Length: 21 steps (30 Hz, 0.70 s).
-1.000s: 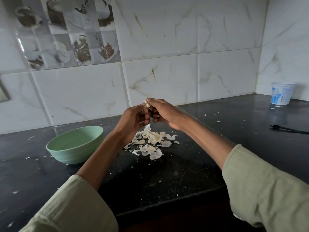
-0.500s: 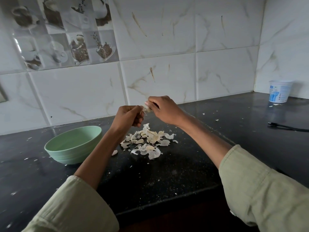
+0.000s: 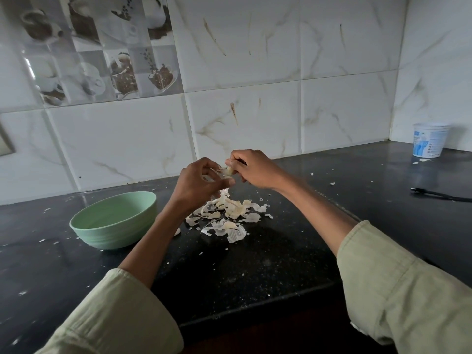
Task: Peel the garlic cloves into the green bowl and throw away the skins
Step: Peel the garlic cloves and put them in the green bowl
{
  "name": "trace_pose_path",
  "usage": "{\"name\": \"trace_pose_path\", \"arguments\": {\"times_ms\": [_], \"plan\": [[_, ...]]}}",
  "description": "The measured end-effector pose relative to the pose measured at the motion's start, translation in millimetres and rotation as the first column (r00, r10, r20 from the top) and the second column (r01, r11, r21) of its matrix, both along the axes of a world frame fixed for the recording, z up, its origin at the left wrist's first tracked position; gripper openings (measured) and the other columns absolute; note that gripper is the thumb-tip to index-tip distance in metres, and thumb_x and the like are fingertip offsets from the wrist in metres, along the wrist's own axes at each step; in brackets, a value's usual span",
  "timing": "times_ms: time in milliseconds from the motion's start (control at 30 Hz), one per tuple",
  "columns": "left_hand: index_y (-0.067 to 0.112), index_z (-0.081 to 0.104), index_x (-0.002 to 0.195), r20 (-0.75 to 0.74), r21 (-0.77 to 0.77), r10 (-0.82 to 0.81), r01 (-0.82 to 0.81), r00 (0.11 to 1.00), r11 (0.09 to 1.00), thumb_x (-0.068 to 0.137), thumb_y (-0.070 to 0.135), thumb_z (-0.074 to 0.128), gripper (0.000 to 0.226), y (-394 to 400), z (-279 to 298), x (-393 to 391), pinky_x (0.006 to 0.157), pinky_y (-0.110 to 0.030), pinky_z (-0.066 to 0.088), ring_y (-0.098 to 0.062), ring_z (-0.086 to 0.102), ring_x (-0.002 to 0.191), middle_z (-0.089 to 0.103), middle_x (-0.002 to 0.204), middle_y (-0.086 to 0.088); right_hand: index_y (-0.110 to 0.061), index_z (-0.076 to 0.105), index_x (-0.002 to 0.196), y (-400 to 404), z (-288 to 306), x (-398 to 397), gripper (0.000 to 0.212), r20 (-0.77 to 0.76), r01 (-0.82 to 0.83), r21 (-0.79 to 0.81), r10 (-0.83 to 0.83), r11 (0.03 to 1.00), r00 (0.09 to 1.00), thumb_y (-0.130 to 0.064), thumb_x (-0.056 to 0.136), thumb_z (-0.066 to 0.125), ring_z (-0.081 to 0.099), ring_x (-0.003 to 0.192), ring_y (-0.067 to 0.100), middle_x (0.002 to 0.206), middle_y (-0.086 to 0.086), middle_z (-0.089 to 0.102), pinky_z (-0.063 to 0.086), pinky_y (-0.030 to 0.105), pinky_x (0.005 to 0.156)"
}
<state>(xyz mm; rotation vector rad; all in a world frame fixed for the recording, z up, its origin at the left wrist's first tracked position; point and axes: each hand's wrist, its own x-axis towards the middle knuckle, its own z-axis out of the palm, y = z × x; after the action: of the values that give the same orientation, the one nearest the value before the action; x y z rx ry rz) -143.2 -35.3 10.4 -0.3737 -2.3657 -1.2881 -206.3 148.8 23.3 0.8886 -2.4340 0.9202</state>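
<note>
Both hands meet above the black counter, pinching one pale garlic clove [image 3: 229, 171] between their fingertips. My left hand [image 3: 198, 183] grips loose skin at the clove's left side. My right hand [image 3: 254, 168] holds the clove from the right. Directly below lies a pile of garlic skins and cloves [image 3: 227, 215] on the counter. A green bowl [image 3: 115, 221] stands to the left of the pile, beside my left forearm; I see nothing in the part of its inside that shows. A single clove [image 3: 177, 232] lies next to the forearm.
A white plastic tub [image 3: 429, 140] stands in the far right corner by the tiled wall. A black cable [image 3: 439, 194] lies on the counter at right. Small skin flakes are scattered over the counter [image 3: 255, 264], whose front edge runs just below my sleeves.
The hands stay joined on the clove, with fingers shifting as the skin is worked. A clove has appeared on the counter beside my left forearm.
</note>
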Motion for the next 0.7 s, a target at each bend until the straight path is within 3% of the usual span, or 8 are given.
{"name": "trace_pose_path", "arguments": {"times_ms": [133,267,433,567,700], "plan": [[0.015,0.074,0.102,-0.094,-0.021,0.028,-0.03,0.995,0.999,0.079,0.034,0.091,0.035,1.5,1.1,-1.2,0.053,-0.027,0.057,-0.018,0.076,0.065,0.076,0.091,0.0,-0.001,0.063,0.09,-2.0,0.6,5.6,0.037,-0.009,0.003,0.017,-0.003,1.0,1.0,-0.031,0.109,0.051,0.053,0.058,0.017,0.067,0.006,0.062,0.038,0.033,0.058],[0.009,0.077,0.09,-0.125,0.019,0.062,-0.061,0.99,0.998,0.084,0.02,0.087,0.017,2.1,-0.1,-1.6,0.054,-0.029,0.059,-0.02,0.075,0.06,0.077,0.078,-0.008,-0.002,0.06,0.084,-4.3,-0.5,6.2,0.036,-0.001,-0.01,0.032,0.01,0.999,1.0,-0.027,0.109,0.053,0.05,0.058,0.018,0.073,0.017,0.066,0.036,0.033,0.057],[0.008,0.08,0.084,-0.086,0.081,0.084,-0.077,0.993,0.994,0.083,0.017,0.088,0.012,0.4,0.7,-1.2,0.059,-0.032,0.062,-0.026,0.077,0.063,0.077,0.071,-0.008,-0.003,0.059,0.083,-6.1,0.8,11.0,0.036,-0.02,-0.029,0.025,0.03,0.999,0.999,-0.03,0.107,0.055,0.051,0.059,0.017,0.073,0.015,0.066,0.036,0.032,0.057],[0.005,0.079,0.084,-0.059,0.115,0.128,-0.121,0.99,0.986,0.083,0.018,0.089,0.016,0.5,0.2,0.0,0.062,-0.036,0.065,-0.023,0.076,0.06,0.077,0.07,-0.008,-0.007,0.064,0.089,-7.4,-0.5,10.7,0.028,-0.003,-0.07,-0.01,0.07,0.997,0.998,-0.027,0.106,0.057,0.063,0.06,0.016,0.07,0.002,0.068,0.049,0.028,0.06],[0.006,0.078,0.083,-0.046,0.1,0.14,-0.135,0.989,0.986,0.085,0.015,0.087,0.014,-0.1,0.5,-0.6,0.062,-0.04,0.065,-0.021,0.076,0.059,0.076,0.069,-0.008,-0.01,0.067,0.089,-7.7,-1.1,8.3,0.023,0.073,-0.121,-0.094,0.128,0.988,0.989,-0.028,0.103,0.063,0.072,0.069,0.02,0.075,0.004,0.072,0.06,0.029,0.063]]}}
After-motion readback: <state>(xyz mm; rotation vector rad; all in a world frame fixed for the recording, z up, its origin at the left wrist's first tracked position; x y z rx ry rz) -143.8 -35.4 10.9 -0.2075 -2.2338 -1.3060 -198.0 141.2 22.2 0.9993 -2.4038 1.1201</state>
